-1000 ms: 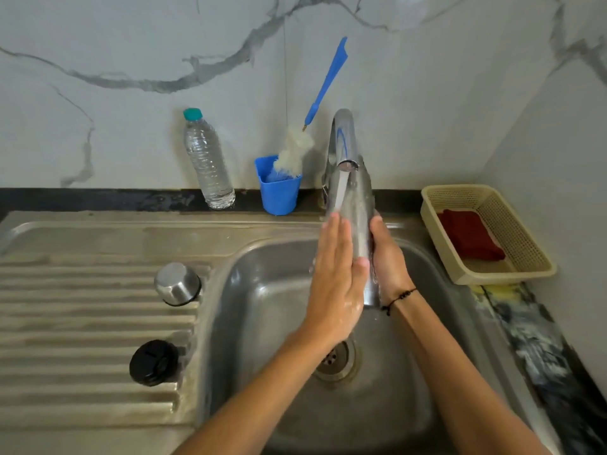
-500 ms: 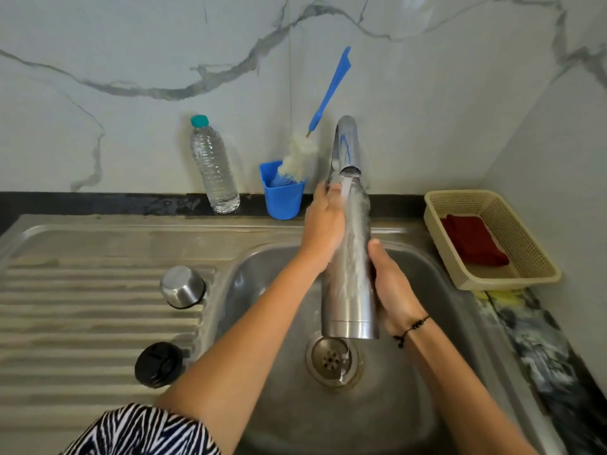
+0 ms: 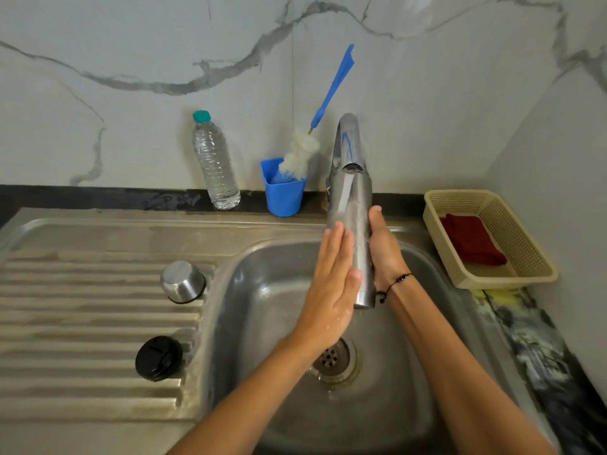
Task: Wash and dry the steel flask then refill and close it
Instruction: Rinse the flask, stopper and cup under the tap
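Observation:
The steel flask [image 3: 356, 224] stands upright over the sink basin [image 3: 262, 284], its top under the running tap [image 3: 348, 142]. Water streams down its side. My right hand [image 3: 384, 247] grips the flask from the right, fingers behind it. My left hand [image 3: 331, 277] lies flat against the flask's left side, fingers straight and pointing up. The steel cap cup [image 3: 182, 281] and the black stopper [image 3: 159, 357] sit on the ribbed drainboard [image 3: 82, 323] to the left.
Against the wall stand a plastic water bottle [image 3: 215, 165] and a blue cup [image 3: 283, 192] holding a bottle brush [image 3: 302, 152]. A beige basket [image 3: 525, 267] with a red cloth [image 3: 471, 239] sits on the right counter. The drain [image 3: 335, 359] lies below my hands.
My left hand slid from the flask's top down to its lower half and flattened. The flask rose slightly and my right hand stayed holding it.

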